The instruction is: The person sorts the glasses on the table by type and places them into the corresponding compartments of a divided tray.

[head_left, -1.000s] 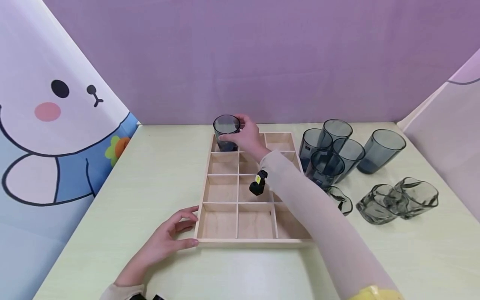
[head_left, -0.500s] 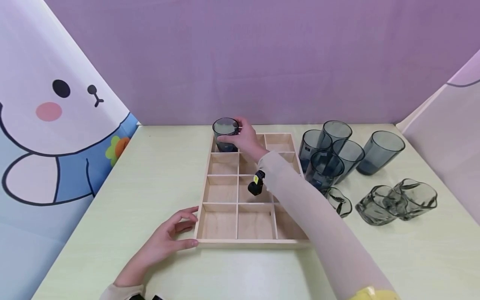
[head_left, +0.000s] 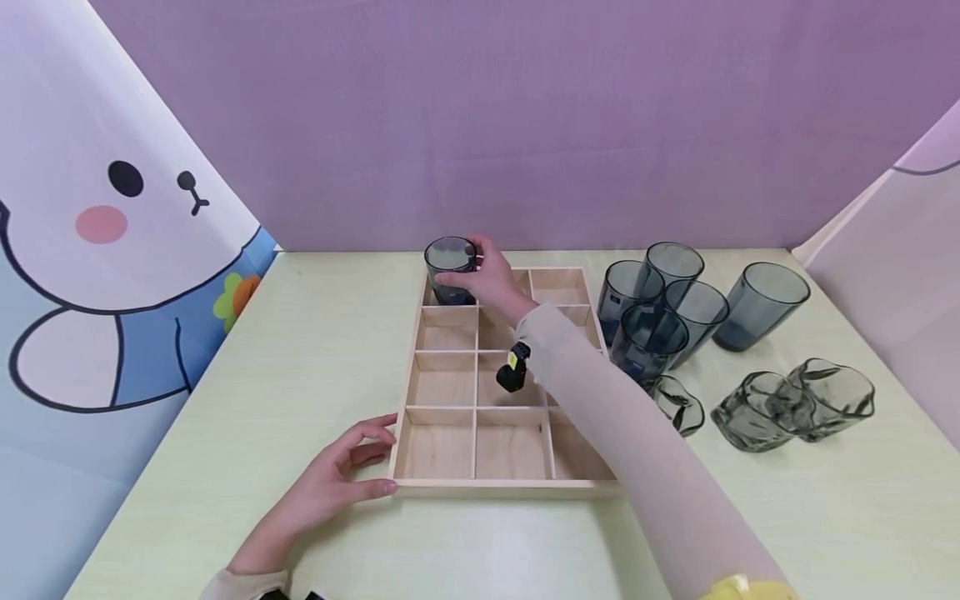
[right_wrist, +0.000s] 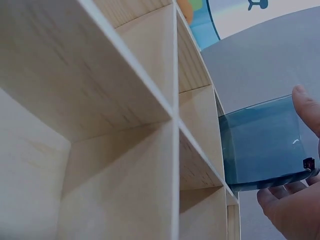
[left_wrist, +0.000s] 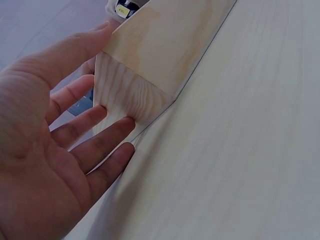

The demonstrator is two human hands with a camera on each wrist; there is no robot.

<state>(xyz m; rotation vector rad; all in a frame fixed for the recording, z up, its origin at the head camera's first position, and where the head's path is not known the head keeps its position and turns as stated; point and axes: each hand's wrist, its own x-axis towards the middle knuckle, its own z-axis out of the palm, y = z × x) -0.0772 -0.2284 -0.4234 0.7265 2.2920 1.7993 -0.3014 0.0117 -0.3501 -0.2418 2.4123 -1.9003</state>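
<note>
At the tray's (head_left: 510,489) far left corner, my right hand (head_left: 492,282) grips a glass (head_left: 452,260); my left hand (head_left: 337,479), fingers relaxed, touches the near left corner.

The yellow label (head_left: 513,359) on the wrist camera (head_left: 512,378) and dark sticker (right_wrist: 309,163) on the glass (right_wrist: 262,142) are illegible.

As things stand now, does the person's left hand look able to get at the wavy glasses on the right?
Probably not easily: the left hand is at the left side of the tray, and the right arm, stretched over the tray, lies between it and the wavy glasses.
</note>
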